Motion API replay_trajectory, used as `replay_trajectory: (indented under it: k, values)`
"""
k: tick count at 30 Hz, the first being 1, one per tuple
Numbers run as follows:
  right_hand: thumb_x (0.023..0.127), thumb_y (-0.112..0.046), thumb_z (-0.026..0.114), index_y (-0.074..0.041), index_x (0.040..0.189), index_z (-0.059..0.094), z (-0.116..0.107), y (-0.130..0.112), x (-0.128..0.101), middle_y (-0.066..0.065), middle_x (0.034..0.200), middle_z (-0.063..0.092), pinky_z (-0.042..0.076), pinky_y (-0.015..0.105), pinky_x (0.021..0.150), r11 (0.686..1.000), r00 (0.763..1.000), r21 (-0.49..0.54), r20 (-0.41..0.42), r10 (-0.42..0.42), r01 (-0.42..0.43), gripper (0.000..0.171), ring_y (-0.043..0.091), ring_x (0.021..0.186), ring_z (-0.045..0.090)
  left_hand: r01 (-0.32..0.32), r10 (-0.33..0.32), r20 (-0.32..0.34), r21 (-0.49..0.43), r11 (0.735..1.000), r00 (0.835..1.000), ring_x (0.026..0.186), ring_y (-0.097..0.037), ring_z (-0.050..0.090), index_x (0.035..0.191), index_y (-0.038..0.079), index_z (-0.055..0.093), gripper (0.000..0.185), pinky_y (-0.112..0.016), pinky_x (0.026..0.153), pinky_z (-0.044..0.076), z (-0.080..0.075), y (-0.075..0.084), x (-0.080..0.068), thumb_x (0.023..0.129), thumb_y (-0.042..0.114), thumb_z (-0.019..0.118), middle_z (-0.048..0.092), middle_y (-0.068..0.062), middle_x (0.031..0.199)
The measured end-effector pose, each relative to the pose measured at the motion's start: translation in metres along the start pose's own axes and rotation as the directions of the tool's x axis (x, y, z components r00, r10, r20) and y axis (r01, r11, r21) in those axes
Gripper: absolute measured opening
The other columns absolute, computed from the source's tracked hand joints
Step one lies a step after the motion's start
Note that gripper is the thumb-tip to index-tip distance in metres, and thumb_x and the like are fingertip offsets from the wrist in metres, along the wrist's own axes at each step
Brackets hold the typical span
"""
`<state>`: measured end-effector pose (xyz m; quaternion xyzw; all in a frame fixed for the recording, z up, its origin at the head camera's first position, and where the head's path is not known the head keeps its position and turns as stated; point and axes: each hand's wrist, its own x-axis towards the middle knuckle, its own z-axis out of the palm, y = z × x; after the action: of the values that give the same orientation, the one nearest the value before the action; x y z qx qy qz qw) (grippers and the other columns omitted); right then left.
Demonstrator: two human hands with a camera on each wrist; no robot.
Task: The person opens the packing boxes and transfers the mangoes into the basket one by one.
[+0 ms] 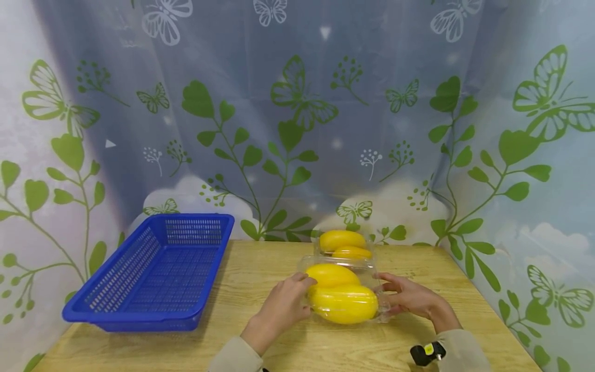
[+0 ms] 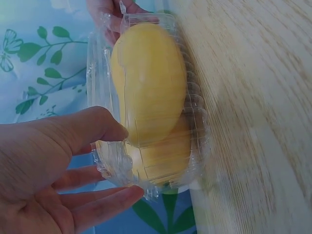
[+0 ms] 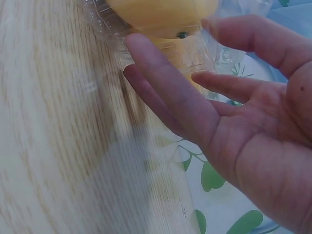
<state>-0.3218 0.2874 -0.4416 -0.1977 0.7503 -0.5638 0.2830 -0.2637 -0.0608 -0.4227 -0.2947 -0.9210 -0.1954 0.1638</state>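
Note:
A clear plastic clamshell box [image 1: 382, 306] with two yellow mangoes [image 1: 345, 304] lies on the wooden table [image 1: 253, 268], near its front. My left hand [image 1: 284, 305] holds its left end, thumb on top and fingers below, as the left wrist view shows on the box [image 2: 195, 122]. My right hand [image 1: 405, 296] holds the right end. In the right wrist view its fingers [image 3: 165, 87] reach under the box [image 3: 109, 27] and the thumb lies over it. A second clear box of mangoes [image 1: 343, 241] stands just behind.
A blue perforated plastic basket [image 1: 139, 316] with nothing in it stands at the table's left. A curtain printed with leaves and butterflies [image 1: 288, 129] closes off the back and both sides. A small black and yellow device [image 1: 427, 353] sits at my right wrist.

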Motion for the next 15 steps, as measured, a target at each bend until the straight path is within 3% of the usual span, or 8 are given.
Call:
replay_trajectory:
  k: [10,15]
  values:
    - [0.103,-0.012,0.062,0.009,0.161,0.002,0.0017,0.0002,0.0000,0.046,0.156,0.022,0.063,0.036,0.087,1.000,1.000,0.017,0.008,-0.013,0.013,0.086,0.019,0.111,0.069,0.011,-0.011,-0.004,-0.036,0.999,1.000,0.104,-0.025,0.075,0.119,0.005,0.072,0.047,-0.034,0.089,0.063,-0.0018,0.0022,-0.0004,0.074,0.001,0.083,0.076,-0.012,0.121]
    - [0.102,-0.012,0.064,0.008,0.161,0.004,0.0011,0.0012,0.0015,0.045,0.156,0.023,0.063,0.036,0.086,1.000,1.000,0.007,0.000,-0.001,0.001,0.087,0.020,0.112,0.069,0.018,-0.019,-0.019,-0.031,0.999,1.000,0.079,-0.012,0.069,0.106,0.007,0.073,0.039,-0.023,0.072,0.058,-0.0013,0.0040,-0.0001,0.069,-0.001,0.082,0.078,-0.008,0.103]
